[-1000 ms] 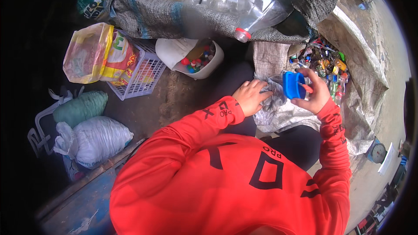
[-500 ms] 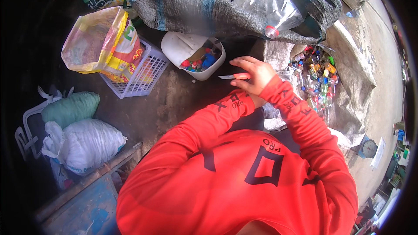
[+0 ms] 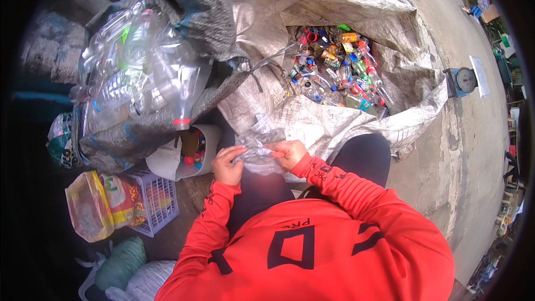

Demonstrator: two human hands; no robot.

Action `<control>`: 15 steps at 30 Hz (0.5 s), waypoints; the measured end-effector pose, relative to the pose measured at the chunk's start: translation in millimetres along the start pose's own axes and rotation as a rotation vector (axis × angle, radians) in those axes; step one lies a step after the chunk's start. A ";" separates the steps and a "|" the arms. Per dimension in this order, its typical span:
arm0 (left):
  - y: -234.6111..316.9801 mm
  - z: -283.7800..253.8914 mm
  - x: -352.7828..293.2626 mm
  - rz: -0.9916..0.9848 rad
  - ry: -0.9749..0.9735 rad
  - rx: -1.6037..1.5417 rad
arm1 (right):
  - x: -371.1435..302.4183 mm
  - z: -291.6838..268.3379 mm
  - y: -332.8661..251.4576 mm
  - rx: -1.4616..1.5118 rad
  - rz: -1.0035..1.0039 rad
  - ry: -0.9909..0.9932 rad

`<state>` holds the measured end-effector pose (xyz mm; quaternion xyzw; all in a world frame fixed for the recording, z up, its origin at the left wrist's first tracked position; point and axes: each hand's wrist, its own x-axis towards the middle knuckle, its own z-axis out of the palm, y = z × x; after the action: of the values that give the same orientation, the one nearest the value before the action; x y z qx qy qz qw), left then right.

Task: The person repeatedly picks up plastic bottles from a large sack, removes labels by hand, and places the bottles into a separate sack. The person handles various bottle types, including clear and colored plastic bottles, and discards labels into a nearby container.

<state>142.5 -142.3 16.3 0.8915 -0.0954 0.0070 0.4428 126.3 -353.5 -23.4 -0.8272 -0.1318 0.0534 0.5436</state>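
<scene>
In front of my lap, a crumpled clear plastic bottle [image 3: 257, 144] lies between my hands; its exact outline blurs into the pale sack behind. My left hand [image 3: 229, 165] grips its left side with bent fingers. On the other side, my right hand [image 3: 291, 154] is closed around a small knife with an orange handle [image 3: 277, 155], and its fingertips touch the bottle. The blade cannot be made out. Left of my left hand stands a white container [image 3: 208, 155] with coloured bottle caps [image 3: 192, 160] inside.
A grey woven sack [image 3: 203, 0] full of clear bottles [image 3: 136, 72] bulges at left. Ahead, an open white sack [image 3: 334, 128] holds many small coloured bottles [image 3: 343, 72]. A lilac basket [image 3: 161, 203] with a yellow bag [image 3: 114, 200] sits left; a dial scale [image 3: 463, 81] stands right.
My view has swung to the right, bringing the white sack into the middle. My hands, close together before, are now apart with a clear bottle between them. The knife stays in my right hand.
</scene>
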 end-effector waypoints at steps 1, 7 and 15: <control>-0.6 -4.6 -1.4 0.023 0.000 0.028 | 5.4 -3.4 -2.1 0.027 -0.004 0.006; -16.4 -7.2 7.3 -0.077 0.128 0.174 | 31.2 -93.6 57.7 0.071 0.060 0.148; -34.4 -4.9 13.9 -0.244 -0.003 0.318 | 61.9 -249.6 293.8 -0.607 0.894 -0.190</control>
<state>162.6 -120.5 -6.5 0.9552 0.0150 -0.0332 0.2936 290.5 -667.3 -187.7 -0.9139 0.1747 0.3131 0.1905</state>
